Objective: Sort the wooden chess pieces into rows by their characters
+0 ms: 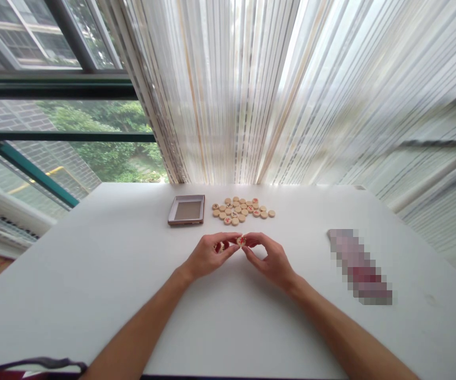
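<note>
Both my hands meet over the middle of the white table (93, 274). A round wooden game piece (241, 241) with a red mark sits pinched between the fingertips of my left hand (208, 256) and my right hand (269, 258). Another piece or two show inside the curled fingers of my left hand. Behind the hands lies a loose cluster of several similar wooden discs (241, 210), some with red marks, some with dark ones. A shallow open box (187, 210) with a dark rim lies just left of the cluster.
A blurred rectangular object (358, 266) lies on the table to the right of my right hand. A striped sheer curtain (291, 95) hangs behind the table's far edge. A window (54, 105) fills the left. A dark strap (34, 363) shows at the bottom left corner.
</note>
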{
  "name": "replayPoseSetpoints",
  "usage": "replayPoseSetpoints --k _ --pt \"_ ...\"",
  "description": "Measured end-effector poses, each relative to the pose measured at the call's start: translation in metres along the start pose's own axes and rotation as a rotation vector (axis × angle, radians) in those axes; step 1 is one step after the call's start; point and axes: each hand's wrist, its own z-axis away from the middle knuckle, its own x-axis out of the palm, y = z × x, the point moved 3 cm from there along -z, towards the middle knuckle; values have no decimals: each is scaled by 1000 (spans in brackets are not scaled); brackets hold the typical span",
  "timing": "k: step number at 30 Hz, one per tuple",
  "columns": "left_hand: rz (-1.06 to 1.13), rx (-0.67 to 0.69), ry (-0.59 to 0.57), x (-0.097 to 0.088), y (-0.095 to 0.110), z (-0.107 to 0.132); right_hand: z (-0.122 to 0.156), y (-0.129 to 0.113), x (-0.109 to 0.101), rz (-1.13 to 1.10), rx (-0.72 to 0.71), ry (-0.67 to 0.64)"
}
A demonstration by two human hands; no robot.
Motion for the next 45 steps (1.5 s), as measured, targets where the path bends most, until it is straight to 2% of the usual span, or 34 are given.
replayPoseSetpoints --k 10,30,45 --pt "40 -77 -22 0 -2 1 0 1 0 3 -9 10" --pt "118 -70 -53 4 -4 -1 3 -2 2 68 -101 -33" --pt "155 -104 -5 6 -4 0 5 -6 4 101 -163 -80"
